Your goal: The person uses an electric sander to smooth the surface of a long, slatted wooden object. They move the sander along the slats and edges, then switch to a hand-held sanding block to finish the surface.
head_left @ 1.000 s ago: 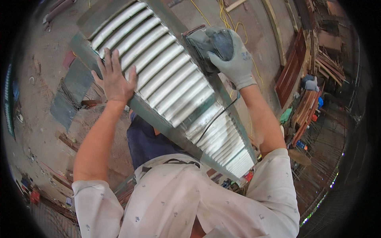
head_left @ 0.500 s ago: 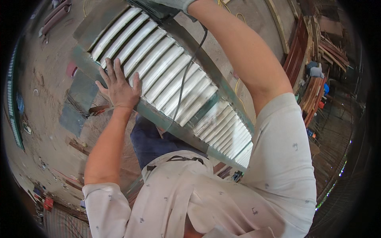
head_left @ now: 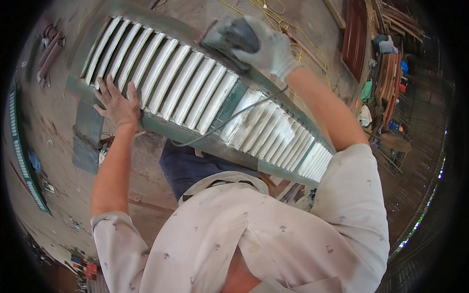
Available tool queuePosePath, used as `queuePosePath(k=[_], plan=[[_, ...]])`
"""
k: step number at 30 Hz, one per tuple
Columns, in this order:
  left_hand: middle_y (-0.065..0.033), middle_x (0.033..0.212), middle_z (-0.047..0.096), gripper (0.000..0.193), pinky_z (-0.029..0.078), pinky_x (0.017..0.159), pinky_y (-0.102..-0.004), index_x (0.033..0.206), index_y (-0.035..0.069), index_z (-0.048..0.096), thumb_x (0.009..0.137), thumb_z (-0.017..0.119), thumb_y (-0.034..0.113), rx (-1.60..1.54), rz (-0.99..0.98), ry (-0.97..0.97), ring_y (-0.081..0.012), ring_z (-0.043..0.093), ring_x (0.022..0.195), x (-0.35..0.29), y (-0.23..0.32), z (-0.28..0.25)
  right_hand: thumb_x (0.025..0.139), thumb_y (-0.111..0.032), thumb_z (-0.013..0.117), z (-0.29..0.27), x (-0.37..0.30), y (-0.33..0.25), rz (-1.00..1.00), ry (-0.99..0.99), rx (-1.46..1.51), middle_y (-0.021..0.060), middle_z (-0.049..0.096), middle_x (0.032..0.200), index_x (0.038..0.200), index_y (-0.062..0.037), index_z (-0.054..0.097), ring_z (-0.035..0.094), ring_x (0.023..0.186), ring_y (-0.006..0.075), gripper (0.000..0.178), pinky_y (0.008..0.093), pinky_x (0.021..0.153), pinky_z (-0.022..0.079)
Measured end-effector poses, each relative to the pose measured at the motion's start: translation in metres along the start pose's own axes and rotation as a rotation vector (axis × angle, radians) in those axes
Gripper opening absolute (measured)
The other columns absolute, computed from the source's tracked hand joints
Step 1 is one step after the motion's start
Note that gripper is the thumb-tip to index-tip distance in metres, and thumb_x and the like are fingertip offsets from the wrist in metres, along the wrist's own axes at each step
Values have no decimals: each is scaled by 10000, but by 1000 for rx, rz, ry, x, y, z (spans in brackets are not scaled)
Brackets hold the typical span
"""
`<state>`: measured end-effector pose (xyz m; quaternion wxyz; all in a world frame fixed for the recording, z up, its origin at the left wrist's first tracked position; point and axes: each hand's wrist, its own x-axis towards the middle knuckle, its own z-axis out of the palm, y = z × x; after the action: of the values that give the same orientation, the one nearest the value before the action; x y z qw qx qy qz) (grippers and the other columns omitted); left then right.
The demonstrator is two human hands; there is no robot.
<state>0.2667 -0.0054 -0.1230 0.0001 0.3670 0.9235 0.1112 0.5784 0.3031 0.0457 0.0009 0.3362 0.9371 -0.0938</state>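
The shutter [head_left: 231, 100] is touched at its near edge by the bare, spread left hand [head_left: 118, 106] — at the far edge, a dark tool [head_left: 240, 37] is gripped in the gloved right hand [head_left: 267, 49]. The shutter is crossed by a grey cord [head_left: 246, 108]; yellow cable [head_left: 285, 24] is strewn beyond.

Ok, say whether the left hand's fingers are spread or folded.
Spread: the left hand rests on the louvred panel, gaps showing between its fingers.

On my feed, soft, diffuse light covers the long green-framed panel with pale metallic slats [head_left: 227, 101]; shadows darken its wide-end gaps, and glare whitens its narrow half. Beyond its far edge, the grey-gloved right hand [head_left: 268, 48] looks blurred. Well right of it, dimness deepens; lines bow toward a black rim.
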Motion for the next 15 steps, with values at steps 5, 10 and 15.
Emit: queuePosePath(k=[5,10,15], plan=[[-25,1848,147,848,72,1308,-737,1753,254,241,1075,395,740,19,-15,8,-378,110,1697,-3,-9,-2,866,-609,785,-24,-102,34,107,-184,42,102,639,1493,1631,-225,469,674,1310,314,913,479,1089,554],[-178,1825,160,985,142,1308,-707,1755,138,202,1030,590,681,25,-185,-89,-411,140,1685,2,56,-25,867,-556,789,-23,-159,62,115,-144,24,97,648,1460,1632,-254,467,698,1263,323,883,479,1056,578],[-233,1659,489,1053,352,1285,-479,1659,67,410,784,951,292,-573,1076,-312,-426,447,1538,-4,296,-112,882,-535,787,-27,-147,55,226,-212,60,109,639,1480,1617,-250,490,667,1311,344,842,498,1086,558]])
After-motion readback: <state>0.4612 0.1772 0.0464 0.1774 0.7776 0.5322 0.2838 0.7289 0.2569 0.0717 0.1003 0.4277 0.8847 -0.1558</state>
